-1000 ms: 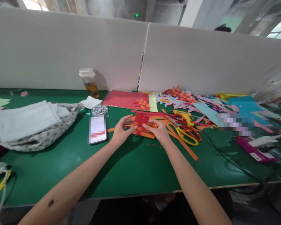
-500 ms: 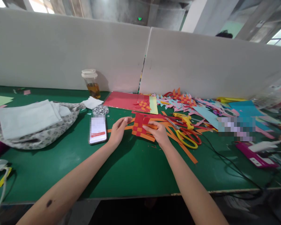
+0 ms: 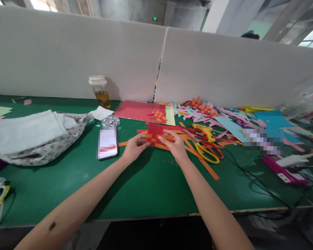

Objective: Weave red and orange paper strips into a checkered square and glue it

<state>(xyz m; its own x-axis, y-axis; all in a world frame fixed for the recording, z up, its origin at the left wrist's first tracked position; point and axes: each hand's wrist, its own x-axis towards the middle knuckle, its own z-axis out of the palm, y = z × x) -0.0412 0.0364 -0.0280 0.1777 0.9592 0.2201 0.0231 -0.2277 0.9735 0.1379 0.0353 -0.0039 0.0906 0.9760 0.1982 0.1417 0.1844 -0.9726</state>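
Left hand [image 3: 132, 147] and right hand [image 3: 174, 146] are both pinched shut on the woven paper piece [image 3: 156, 134], a red sheet interlaced with orange strips. The piece lies on the green desk [image 3: 135, 187] between the hands: left fingers at its near-left edge, right fingers on an orange strip [image 3: 166, 137] crossing its centre.

Risk, as judged: uneven pull may tear a strip or slide the weave apart; loose ends may catch on the yellow-handled scissors [image 3: 207, 152] just right. A phone [image 3: 107, 143] lies left. Farther back: lidded jar [image 3: 99, 91] and a heap of finished paper cut-outs [image 3: 203, 109].
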